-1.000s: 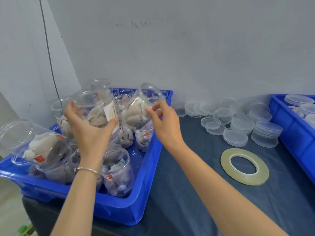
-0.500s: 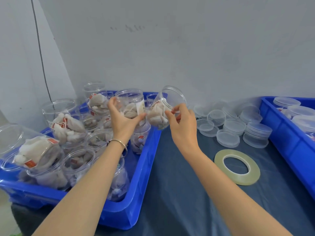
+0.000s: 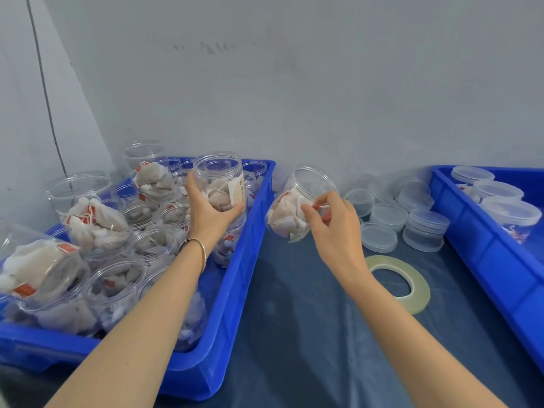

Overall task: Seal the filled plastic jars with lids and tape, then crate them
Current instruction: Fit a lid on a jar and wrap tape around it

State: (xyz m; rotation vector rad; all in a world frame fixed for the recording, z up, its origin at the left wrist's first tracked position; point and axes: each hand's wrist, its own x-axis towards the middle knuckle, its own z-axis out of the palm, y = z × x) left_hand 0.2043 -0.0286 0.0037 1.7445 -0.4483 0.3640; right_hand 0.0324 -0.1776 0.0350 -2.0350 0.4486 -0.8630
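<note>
The right hand has carried its tilted jar out over the bench, grip closed round it. The left hand still grips an upright labelled jar above the blue crate.

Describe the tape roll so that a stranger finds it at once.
Look at the dark blue table cover between the two blue crates. The tape roll lies flat there, in front of the stacked clear lids. It alone is a yellowish open ring.

I count 2 blue crates: left crate, right crate. 1 tape roll. 2 open jars in my hands. Approx 15 more filled jars in left crate, 4 lidded jars in right. Loose lids: too many, can't count exactly.
</note>
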